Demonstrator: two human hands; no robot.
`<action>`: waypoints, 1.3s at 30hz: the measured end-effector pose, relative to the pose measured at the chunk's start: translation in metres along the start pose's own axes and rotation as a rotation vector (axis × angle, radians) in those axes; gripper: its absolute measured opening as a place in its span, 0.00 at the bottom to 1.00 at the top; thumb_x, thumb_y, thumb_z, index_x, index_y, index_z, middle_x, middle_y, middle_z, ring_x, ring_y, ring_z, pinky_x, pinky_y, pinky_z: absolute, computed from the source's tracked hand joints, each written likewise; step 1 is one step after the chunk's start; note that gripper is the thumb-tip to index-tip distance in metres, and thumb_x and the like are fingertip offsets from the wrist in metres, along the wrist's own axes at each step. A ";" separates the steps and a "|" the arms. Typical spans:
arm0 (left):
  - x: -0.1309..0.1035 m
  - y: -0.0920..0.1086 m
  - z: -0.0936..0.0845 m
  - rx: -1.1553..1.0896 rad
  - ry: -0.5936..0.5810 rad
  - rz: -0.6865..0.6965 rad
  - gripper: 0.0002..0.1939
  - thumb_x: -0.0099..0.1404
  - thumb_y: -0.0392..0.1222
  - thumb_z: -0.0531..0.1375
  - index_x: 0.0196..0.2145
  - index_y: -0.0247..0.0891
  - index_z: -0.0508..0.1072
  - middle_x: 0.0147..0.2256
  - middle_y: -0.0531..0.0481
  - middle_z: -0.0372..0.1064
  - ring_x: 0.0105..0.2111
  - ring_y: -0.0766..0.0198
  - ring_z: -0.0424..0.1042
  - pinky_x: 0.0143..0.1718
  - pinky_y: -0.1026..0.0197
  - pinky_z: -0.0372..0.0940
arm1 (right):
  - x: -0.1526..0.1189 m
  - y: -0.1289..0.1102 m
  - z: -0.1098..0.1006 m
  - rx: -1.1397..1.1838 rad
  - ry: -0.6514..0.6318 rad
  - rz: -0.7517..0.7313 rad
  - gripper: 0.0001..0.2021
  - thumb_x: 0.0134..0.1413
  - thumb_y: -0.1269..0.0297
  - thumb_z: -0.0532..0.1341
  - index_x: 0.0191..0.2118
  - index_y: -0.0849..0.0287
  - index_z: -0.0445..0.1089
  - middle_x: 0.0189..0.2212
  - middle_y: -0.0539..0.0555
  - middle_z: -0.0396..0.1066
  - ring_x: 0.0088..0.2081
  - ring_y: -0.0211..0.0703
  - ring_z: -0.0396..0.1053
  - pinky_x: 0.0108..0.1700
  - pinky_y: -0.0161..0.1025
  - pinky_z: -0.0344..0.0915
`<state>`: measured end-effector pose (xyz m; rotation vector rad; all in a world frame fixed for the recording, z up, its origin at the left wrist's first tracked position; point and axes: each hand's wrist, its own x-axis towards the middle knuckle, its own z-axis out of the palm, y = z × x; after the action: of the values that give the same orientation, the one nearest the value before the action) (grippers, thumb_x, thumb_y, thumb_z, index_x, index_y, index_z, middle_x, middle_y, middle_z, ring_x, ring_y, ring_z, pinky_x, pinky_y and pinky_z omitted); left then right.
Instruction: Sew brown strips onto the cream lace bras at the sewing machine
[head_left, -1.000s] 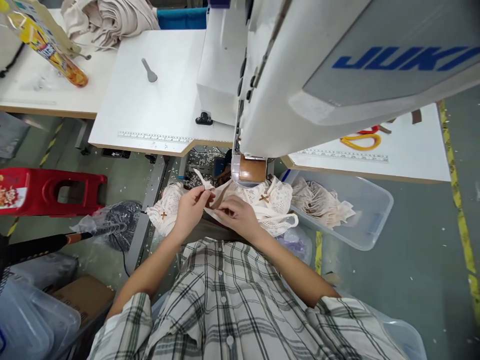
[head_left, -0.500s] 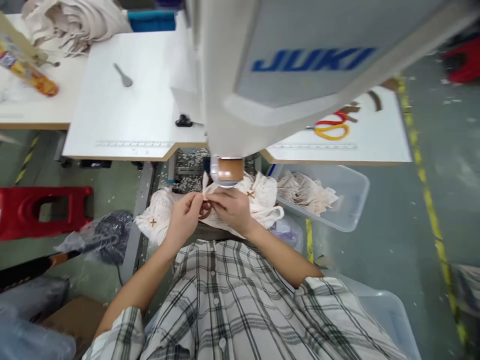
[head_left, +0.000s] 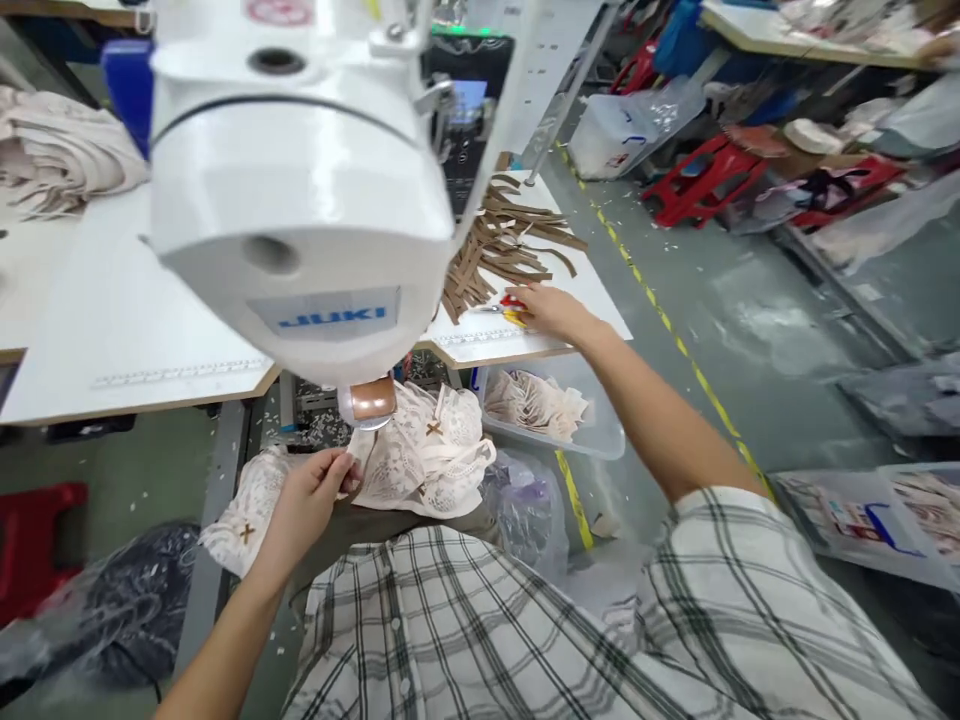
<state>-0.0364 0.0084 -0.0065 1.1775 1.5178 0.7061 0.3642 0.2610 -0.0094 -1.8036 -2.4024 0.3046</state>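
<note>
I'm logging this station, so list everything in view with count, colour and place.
Sewing machine: one, white, upper left.
Worktable: one, white, around the machine.
Strips: many, brown, worktable's right part.
Scissors: one, red and yellow handles, beside the strips.
Lace fabric: count unclear, white, brown bows, below the machine.
Bin: one, clear, below worktable's right edge.
Fabric pieces: many, cream, in the bin.
Fabric stack: one, cream, far left.
Stools: several, red, left and upper right.
Other items: cluttered, blurred, uncounted.
Shirt: one, white plaid, bottom.
Left hand: one, at the lace fabric.
Right hand: one, at the scissors.
</note>
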 end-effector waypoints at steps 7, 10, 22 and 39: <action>-0.003 0.001 -0.004 -0.535 -0.040 -0.131 0.18 0.64 0.54 0.63 0.33 0.35 0.77 0.28 0.50 0.68 0.27 0.68 0.62 0.29 0.66 0.59 | -0.106 -0.042 0.020 -0.043 0.116 0.087 0.19 0.65 0.58 0.56 0.56 0.64 0.69 0.44 0.67 0.74 0.39 0.51 0.72 0.34 0.43 0.64; -0.003 -0.001 -0.007 -0.652 -0.053 -0.176 0.16 0.64 0.53 0.64 0.33 0.34 0.77 0.30 0.48 0.70 0.28 0.69 0.64 0.29 0.67 0.60 | -0.168 -0.089 0.029 0.122 0.147 -0.018 0.16 0.63 0.57 0.57 0.52 0.58 0.72 0.34 0.59 0.74 0.30 0.47 0.70 0.29 0.41 0.65; -0.011 0.014 -0.005 -0.459 -0.094 -0.097 0.12 0.69 0.47 0.58 0.36 0.36 0.75 0.34 0.48 0.73 0.32 0.67 0.67 0.35 0.65 0.63 | -0.184 -0.218 0.066 0.356 0.111 -0.421 0.20 0.60 0.56 0.63 0.56 0.56 0.66 0.46 0.59 0.71 0.46 0.50 0.73 0.42 0.45 0.74; -0.004 0.008 -0.010 -0.388 -0.077 -0.040 0.16 0.68 0.53 0.59 0.31 0.37 0.70 0.27 0.53 0.64 0.24 0.71 0.58 0.26 0.66 0.55 | -0.192 -0.217 0.076 0.680 -0.076 -0.297 0.24 0.50 0.62 0.66 0.55 0.51 0.66 0.49 0.58 0.72 0.45 0.51 0.73 0.39 0.44 0.73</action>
<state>-0.0438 0.0094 0.0052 0.8677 1.2659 0.8724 0.1990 0.0122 -0.0283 -1.1386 -2.1754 1.0156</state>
